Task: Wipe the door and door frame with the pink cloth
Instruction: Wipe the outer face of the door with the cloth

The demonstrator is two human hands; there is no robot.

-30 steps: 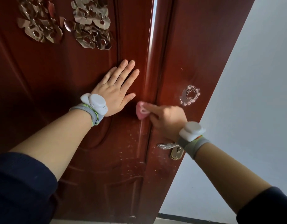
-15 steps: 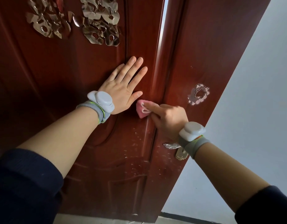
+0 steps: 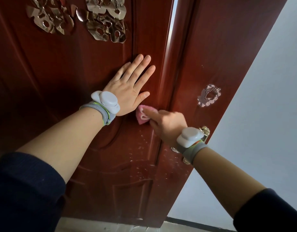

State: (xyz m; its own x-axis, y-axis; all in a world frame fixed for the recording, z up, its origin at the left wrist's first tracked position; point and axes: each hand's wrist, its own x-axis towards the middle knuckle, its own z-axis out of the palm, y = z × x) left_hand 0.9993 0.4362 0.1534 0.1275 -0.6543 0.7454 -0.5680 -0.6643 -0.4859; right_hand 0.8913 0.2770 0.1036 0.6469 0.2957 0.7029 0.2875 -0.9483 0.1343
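Head view, mid-wipe on door (image 3: 94,67). Bracing with left hand (image 3: 127,87), flat, fingers straight. Pinching pink cloth (image 3: 142,116) in right hand (image 3: 168,125), pressed to panel just near of left thumb. Next, likely: nearer, over white specks (image 3: 142,144).

Light was soft, brightest on the pale wall (image 3: 270,114) at the frame's right. A narrow glare streak ran down the door (image 3: 219,47) at upper centre. The left edge lay in deep shadow. The right hand (image 3: 167,124) showed motion blur; door edges leaned with wide-angle distortion.

The door (image 3: 219,47) carries foil cutouts (image 3: 104,19), a beaded ornament (image 3: 209,96), a handle (image 3: 205,130); pink cloth (image 3: 142,118) touches it.
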